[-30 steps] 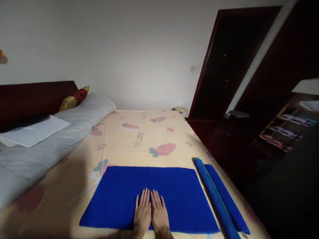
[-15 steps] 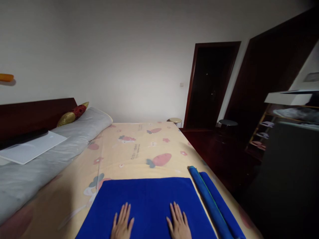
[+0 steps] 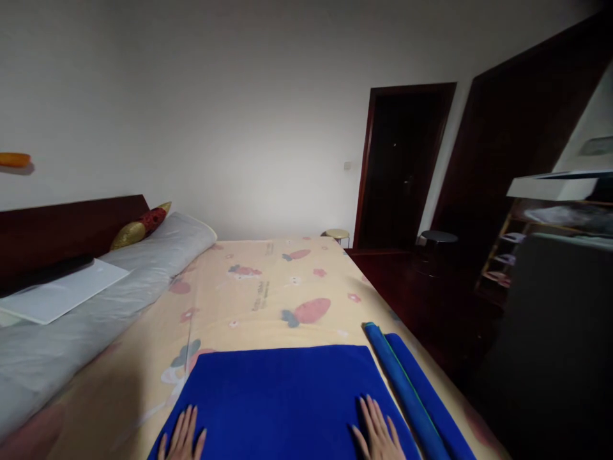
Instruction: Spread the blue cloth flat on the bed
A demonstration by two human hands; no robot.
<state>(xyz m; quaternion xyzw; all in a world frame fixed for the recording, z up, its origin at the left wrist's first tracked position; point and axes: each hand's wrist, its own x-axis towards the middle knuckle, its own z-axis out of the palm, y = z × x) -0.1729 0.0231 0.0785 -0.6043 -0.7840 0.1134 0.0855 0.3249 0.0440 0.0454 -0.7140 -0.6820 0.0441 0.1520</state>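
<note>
Both hands lie flat, fingers spread, on the blue towel (image 3: 282,396): left hand (image 3: 182,441) at its left edge, right hand (image 3: 378,437) at its right. Risk: uneven pressure rucks the towel, or the right hand nudges the rolled towel (image 3: 407,396) just beside it.

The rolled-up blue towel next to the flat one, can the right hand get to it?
Probably yes. The right hand lies flat on the blue towel near its right edge, and the rolled towel lies just beside it on the bed, with nothing between them.

A bed (image 3: 268,287) with a carrot-print sheet fills the lower frame; a flat blue towel (image 3: 282,396) lies centre-bottom, rolled blue towels (image 3: 407,396) lower right, grey bedding (image 3: 96,306) left.
</note>
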